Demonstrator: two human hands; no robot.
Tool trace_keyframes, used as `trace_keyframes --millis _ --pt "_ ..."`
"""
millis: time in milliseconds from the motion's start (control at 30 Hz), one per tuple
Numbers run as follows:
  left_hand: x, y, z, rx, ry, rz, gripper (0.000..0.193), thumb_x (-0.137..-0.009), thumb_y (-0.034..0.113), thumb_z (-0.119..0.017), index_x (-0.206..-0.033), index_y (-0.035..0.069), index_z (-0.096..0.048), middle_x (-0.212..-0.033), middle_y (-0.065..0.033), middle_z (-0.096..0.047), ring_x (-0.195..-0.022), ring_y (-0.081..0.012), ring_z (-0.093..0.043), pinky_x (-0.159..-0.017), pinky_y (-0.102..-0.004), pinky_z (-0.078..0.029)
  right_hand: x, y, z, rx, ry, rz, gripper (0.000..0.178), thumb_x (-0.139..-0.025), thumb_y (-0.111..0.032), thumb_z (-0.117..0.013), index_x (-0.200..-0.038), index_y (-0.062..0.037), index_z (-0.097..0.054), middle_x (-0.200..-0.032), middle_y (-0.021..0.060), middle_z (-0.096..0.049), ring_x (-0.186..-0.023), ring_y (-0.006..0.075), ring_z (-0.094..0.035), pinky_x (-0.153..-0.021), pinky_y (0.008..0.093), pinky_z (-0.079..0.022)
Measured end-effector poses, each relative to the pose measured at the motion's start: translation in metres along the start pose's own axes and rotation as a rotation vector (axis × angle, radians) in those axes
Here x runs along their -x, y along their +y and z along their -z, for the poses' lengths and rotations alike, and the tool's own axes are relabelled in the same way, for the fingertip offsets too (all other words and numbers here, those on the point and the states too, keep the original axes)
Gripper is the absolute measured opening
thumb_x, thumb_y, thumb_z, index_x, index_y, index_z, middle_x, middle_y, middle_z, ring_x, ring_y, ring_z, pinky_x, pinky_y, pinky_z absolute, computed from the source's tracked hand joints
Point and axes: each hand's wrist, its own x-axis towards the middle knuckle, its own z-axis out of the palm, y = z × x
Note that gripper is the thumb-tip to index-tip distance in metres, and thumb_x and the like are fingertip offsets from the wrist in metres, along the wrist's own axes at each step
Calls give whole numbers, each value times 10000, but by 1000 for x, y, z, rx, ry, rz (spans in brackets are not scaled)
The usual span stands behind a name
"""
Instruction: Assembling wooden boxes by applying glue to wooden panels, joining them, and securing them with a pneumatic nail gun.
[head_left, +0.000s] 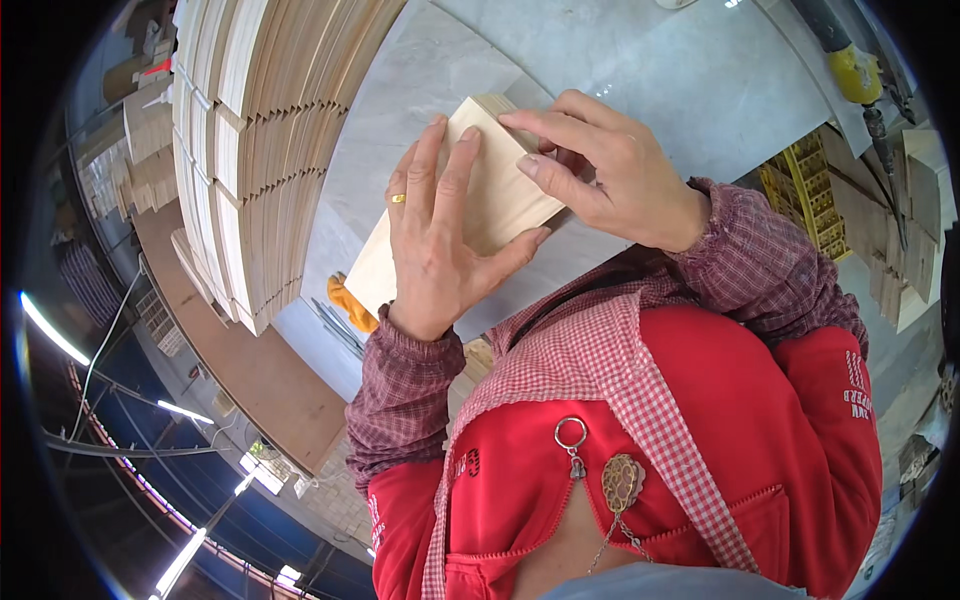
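Observation:
A small stack of pale wooden boards point(492, 195) lies slantwise on the grey tabletop in front of me, its layered end showing at the far side. My left hand point(435, 220) rests on the top board, palm down with fingers spread and a ring on one finger. Along the right edge, my right hand point(610, 165) is bent round the boards. Its index fingertip touches near the far corner and its thumb presses the side, while the other fingers curl in and are partly hidden.
Tall stacks of wooden strips point(285, 150) rise at the left of the grey table point(640, 60). An orange item point(352, 303) lies by the near left table edge. To the right are a yellow plastic crate point(808, 195) and a hanging yellow-and-black power tool point(855, 75).

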Motion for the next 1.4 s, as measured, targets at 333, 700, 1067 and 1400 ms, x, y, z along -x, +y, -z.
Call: trace_keyframes --millis 333,700,1067,1400 --pt "-4 -2 2 32 -3 7 833 -601 352 -809 -1322 92 -483 -1382 -203 -384 -1150 -362 -441 -945 -464 -389 0 1 1 -2 -7 11 355 -818 -29 -608 -1172 -40 -606 -882 42 -522 -663 111 -504 -561 194 -409" --pt "-5 -2 -2 -2 43 -7 852 -551 368 -824 -1289 78 -511 -1371 -206 -413 -1129 -362 -460 -943 -462 -392 -6 -1 2 -93 5 5 353 -795 -53 -636 -1147 -62 -611 -849 33 -505 -566 123 -434 -503 227 -385" --pt "-1 -8 -9 68 91 1 832 -567 401 -793 -1283 71 -526 -1354 -200 -437 -1130 -337 -466 -939 -440 -389 -19 -3 8 -29 -140 -7 359 -807 -41 -626 -1166 -51 -608 -832 30 -518 -602 123 -435 -531 221 -375" --pt "0 -18 -20 4 213 -98 807 -608 524 -739 -1258 89 -541 -1319 -197 -458 -1111 -349 -452 -967 -443 -359 -28 36 163 654 229 -178 456 -847 -200 -596 -1239 10 -492 -1011 137 -635 -855 243 -620 -755 310 -498"
